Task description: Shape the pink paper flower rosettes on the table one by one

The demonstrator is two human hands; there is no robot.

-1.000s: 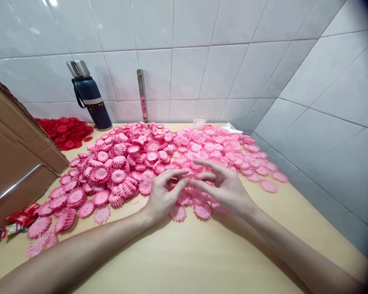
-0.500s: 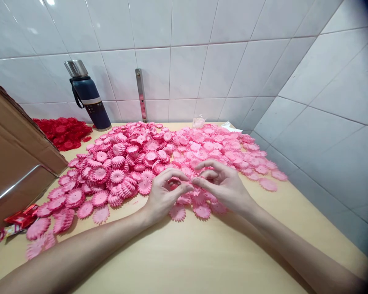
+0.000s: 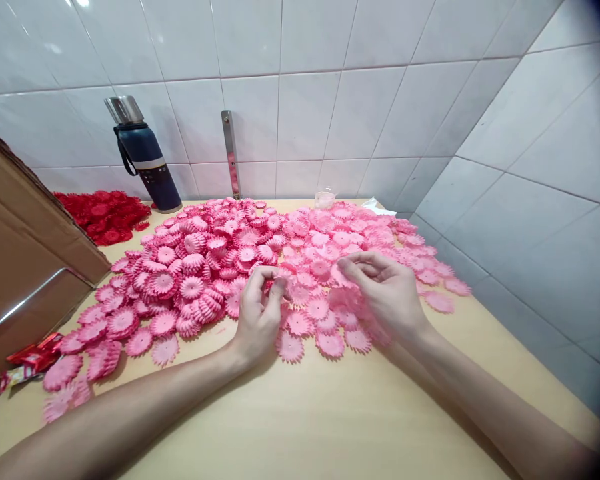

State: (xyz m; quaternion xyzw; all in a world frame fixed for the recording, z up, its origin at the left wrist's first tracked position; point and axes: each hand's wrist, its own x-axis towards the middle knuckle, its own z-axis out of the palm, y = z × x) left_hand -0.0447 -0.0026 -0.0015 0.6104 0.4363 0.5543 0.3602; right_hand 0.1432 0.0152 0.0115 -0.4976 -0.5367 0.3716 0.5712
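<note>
My left hand is closed in a pinch, thumb against forefinger, at the front of a heap of pink petal discs. A sheer pink petal disc shows at its fingertips. My right hand pinches another thin pink petal disc, partly blurred against the pieces behind it. Between and below the hands lie loose light pink petal discs with frilled edges. Left of them is a thicker heap of darker pink petal discs, many stacked together.
A cardboard box stands at the left, with red petal pieces behind it. A dark blue flask stands by the tiled wall. A small clear cup is at the back. Shiny wrappers lie beside the box.
My hands have moved apart from a near meeting point. The left has gone slightly left and the right slightly right, each now with pink petal material at its fingertips.
</note>
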